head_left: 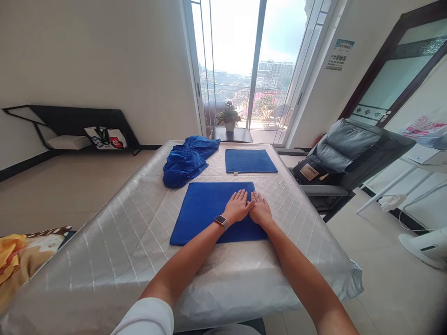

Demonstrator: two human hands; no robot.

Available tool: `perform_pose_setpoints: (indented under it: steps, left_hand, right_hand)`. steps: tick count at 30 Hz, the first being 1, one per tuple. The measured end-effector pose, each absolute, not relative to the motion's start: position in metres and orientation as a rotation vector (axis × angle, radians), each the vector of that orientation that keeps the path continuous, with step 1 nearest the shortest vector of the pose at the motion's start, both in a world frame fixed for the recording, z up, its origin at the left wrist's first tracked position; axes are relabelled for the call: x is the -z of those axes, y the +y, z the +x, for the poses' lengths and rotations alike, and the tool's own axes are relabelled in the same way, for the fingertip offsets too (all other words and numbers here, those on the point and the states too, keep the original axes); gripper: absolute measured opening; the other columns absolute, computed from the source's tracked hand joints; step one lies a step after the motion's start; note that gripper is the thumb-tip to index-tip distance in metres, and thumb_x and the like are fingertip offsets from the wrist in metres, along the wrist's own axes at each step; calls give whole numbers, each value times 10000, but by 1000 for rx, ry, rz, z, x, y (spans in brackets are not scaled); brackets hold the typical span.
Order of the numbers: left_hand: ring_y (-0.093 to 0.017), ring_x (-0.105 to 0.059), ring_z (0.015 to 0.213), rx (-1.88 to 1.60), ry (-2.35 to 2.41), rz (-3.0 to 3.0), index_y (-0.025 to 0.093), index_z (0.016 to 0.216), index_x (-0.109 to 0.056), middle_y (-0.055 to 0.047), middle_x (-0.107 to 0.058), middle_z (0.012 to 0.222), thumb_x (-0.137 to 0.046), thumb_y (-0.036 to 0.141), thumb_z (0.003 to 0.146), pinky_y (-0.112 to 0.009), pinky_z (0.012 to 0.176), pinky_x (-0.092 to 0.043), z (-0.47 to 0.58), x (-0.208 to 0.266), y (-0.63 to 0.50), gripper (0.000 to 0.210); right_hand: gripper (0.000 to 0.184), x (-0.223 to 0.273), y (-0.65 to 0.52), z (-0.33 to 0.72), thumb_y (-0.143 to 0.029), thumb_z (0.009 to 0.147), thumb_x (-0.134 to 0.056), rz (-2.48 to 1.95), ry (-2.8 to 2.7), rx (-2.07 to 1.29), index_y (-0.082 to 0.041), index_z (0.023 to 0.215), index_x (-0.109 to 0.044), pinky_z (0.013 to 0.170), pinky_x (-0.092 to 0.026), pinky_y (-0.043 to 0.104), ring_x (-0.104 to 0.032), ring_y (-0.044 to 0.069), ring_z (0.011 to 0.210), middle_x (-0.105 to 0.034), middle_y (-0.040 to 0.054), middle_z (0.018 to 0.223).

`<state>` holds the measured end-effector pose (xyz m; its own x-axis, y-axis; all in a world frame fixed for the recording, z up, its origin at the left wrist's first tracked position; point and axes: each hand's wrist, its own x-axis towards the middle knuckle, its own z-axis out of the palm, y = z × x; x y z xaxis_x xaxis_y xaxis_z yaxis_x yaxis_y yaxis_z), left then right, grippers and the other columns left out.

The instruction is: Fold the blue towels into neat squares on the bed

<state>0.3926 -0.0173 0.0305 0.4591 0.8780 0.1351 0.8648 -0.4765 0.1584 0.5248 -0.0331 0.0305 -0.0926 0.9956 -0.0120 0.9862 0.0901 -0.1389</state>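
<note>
A blue cloth point(206, 209) lies flat as a rectangle on the silver-covered table point(139, 223) in front of me. My left hand point(238, 207), with a watch point(220, 220) at the wrist, rests palm down on the cloth, right of its middle. Beside it, my right hand point(260, 208) presses flat at the cloth's right edge, the two thumbs meeting. Both hands have their fingers stretched out, holding nothing. Farther back lies a smaller flat blue cloth point(250, 160) with a white tag. To its left sits a crumpled heap of blue cloth point(186, 160).
Beyond the table's far edge a potted plant point(228, 116) stands on a dark chair, before a sliding glass door. A grey armchair point(344, 153) with a dark bag is at the right. Yellow and patterned fabric point(24, 260) lies at the lower left.
</note>
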Motion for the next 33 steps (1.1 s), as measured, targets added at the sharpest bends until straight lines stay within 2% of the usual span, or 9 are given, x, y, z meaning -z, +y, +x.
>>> perform_pose_setpoints:
  steps: [9, 14, 18, 23, 27, 33]
  left_hand:
    - [-287, -209, 1557, -227, 1925, 2399, 38, 1584, -304, -188, -259, 1660, -120, 656, 1015, -474, 1268, -183, 237, -19, -39, 860]
    - [-285, -222, 1554, -246, 2043, 2330, 14, 1588, -271, -197, -244, 1666, -129, 657, 1014, -435, 1258, -214, 190, -15, -61, 873]
    - [-290, -237, 1549, -242, 2047, 2322, 3, 1577, -291, -212, -261, 1656, -138, 660, 1013, -439, 1252, -228, 192, -15, -64, 879]
    - [-312, -261, 1540, -194, 2110, 2354, -37, 1559, -312, -237, -290, 1641, -108, 649, 1013, -439, 1259, -209, 194, -19, -67, 899]
    - [-338, -242, 1543, -275, 2181, 2439, -41, 1543, -348, -256, -317, 1625, -120, 680, 1000, -471, 1271, -157, 214, -31, -72, 931]
    - [-265, -265, 1543, -404, 1517, 2742, 87, 1569, -374, -161, -353, 1633, -139, 628, 1029, -423, 1267, -209, 328, -41, -76, 800]
  right_hand:
    - [661, -35, -35, 523, -432, 1066, -193, -2068, -2237, -201, -75, 1621, -224, 1263, -128, 423, -182, 246, 1563, -183, 99, 1696]
    - [636, -41, -36, 519, -398, 1067, -204, -2082, -2234, -81, -82, 1616, -249, 1255, -144, 439, -195, 257, 1559, -202, 111, 1691]
    - [614, -54, -55, 516, -349, 1059, -223, -2020, -2316, 51, -77, 1606, -283, 1260, -113, 480, -181, 275, 1562, -222, 116, 1683]
    - [652, -53, -104, 525, -442, 1070, -206, -1997, -2389, -59, -91, 1617, -258, 1254, -176, 472, -185, 273, 1562, -205, 95, 1688]
    - [651, -41, -125, 531, -445, 1076, -181, -2033, -2357, -133, -107, 1630, -212, 1263, -159, 455, -172, 263, 1566, -176, 82, 1695]
    - [644, -35, -124, 532, -432, 1071, -203, -2016, -2344, -164, -115, 1632, -210, 1269, -133, 462, -146, 257, 1572, -170, 81, 1696]
